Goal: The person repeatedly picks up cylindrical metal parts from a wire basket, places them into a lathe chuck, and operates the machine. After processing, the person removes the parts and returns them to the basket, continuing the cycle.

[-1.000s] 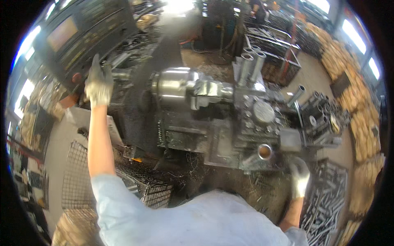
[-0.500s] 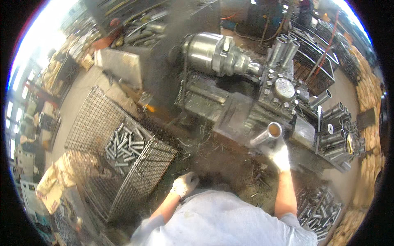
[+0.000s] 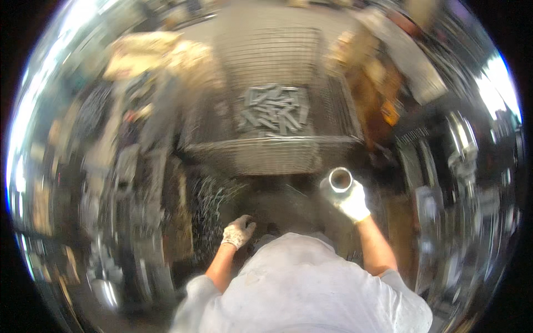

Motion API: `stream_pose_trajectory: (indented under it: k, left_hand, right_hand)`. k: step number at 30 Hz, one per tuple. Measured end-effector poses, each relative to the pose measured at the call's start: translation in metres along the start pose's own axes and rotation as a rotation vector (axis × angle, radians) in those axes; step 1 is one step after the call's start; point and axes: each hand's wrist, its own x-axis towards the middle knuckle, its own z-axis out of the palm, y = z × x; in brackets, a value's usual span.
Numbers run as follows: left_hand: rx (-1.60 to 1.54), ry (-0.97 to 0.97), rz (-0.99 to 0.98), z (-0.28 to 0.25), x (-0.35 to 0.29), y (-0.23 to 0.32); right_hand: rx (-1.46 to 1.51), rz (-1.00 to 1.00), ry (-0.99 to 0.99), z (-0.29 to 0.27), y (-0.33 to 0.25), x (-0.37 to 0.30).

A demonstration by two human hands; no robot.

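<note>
Some blurred machine parts fill the far left, too smeared to name one by one. Past them, a cream-coloured sack lies beside the upper left part of a wire mesh basket. Thin metal shavings are scattered over the dark floor on the person's side of the basket's near left corner. Next comes the left hand in a pale work glove, well apart from the basket's near edge, its fingers curled inward; whether anything lies inside them cannot be told. The wire mesh basket stands in the middle, and short steel tube-like pieces lie in a loose heap inside it, between its far and near walls. On the person's side of the basket's near right corner is a metal tube, open end up, grasped by the gloved right hand. Farther right, a yellow-orange part sits below a pale panel. A shiny lathe chuck, blurred, is near the right side.
</note>
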Motion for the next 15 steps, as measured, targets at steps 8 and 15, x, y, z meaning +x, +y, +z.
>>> stream_pose_trajectory:
  k: [8, 15]
  left_hand:
    - [-0.449, 0.465, -0.628, -0.006, -0.121, -0.158]
    - [-1.243, 0.992, -1.148, 0.138, -0.214, -0.214]
  right_hand:
    - [0.087, -0.395, -0.803, 0.199, -0.167, 0.022]
    - [0.207, -0.725, -1.147, 0.341, -0.291, 0.047]
